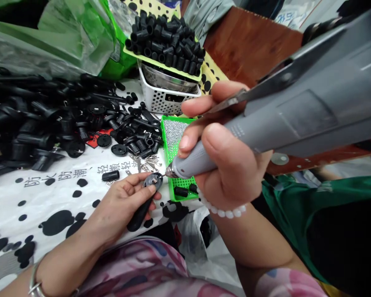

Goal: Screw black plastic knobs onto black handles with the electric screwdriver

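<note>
My left hand [131, 194] is closed around a black plastic part [141, 214] with a handle and a round disc-shaped head, a small metal piece showing on the disc. Gripped in my right hand [225, 161] is a grey electric screwdriver [281, 111], its lever under my fingers. The driver's tip meets or nearly meets the edge of the disc; exact contact is too small to tell. Just beyond lies a green tray [164, 144] of small silvery screws [174, 134], with black caps [181, 191] at its near end. A short black tube [110, 175] rests left of my left hand.
A big heap of black plastic parts [43, 111] covers the left of the table. Behind the tray, a white perforated basket [160, 101] bears a yellow-green tray heaped with black tubes [170, 41]. Thin metal strips [150, 164] lie beside the green tray. Green plastic bags [77, 37] stand at the back.
</note>
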